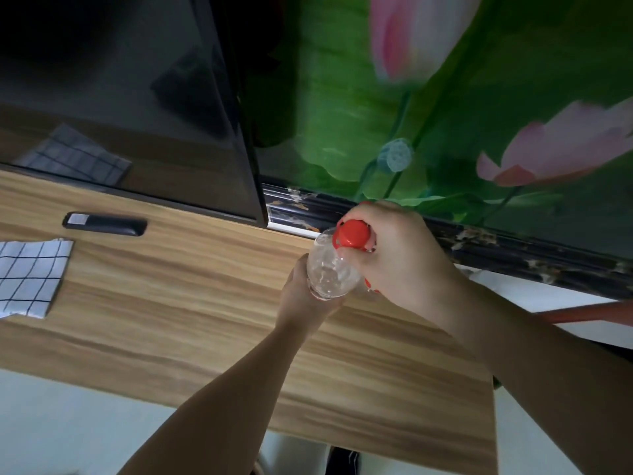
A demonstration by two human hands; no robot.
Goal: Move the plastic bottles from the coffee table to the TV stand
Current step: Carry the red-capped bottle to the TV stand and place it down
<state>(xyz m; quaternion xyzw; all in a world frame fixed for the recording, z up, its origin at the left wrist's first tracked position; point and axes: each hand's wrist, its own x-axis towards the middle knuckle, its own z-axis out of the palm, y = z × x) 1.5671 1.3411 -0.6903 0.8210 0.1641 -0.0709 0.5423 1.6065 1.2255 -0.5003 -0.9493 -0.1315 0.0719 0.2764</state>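
Observation:
A clear plastic bottle [329,269] with a red cap [352,234] stands over the right part of the wooden TV stand [191,303]. My left hand [301,299] wraps the bottle's body from below and the left. My right hand [400,258] grips the bottle's neck just under the cap from the right. The bottle's base is hidden behind my left hand, so I cannot tell whether it touches the stand.
A black TV [120,104] stands at the back left of the stand. A black remote [104,224] lies in front of it, and a white checked cloth [30,275] lies at the left edge. A lotus wall picture [445,114] is behind.

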